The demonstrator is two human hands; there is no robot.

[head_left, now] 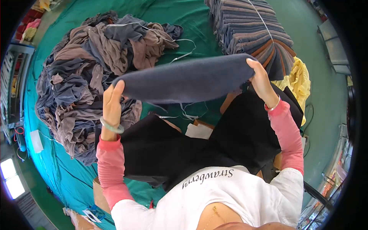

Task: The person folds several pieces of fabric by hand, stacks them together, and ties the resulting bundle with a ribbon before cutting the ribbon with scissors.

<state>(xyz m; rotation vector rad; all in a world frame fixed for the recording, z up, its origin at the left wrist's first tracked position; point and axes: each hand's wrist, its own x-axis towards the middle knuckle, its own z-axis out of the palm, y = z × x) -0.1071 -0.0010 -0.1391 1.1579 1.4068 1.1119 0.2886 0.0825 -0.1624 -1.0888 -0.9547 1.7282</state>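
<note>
A dark blue-grey piece of cloth [188,81] is stretched in a long band between my two hands, above my lap. My left hand [112,104] pinches its left end, thumb on top. At the other end, slightly higher in the view, my right hand [262,81] grips the cloth between thumb and fingers. Behind and left of the band lies a big loose heap of grey and brownish cloths [96,46]. A neat stack of folded cloths [245,28], tied with a white string, stands at the far right.
Green sheeting [191,23] covers the ground under the heap. Yellow fabric [301,80] lies beside the stack. White ties [188,113] and a small white piece [199,131] lie between my black-clad legs [245,130]. A cardboard box [100,195] stands at lower left.
</note>
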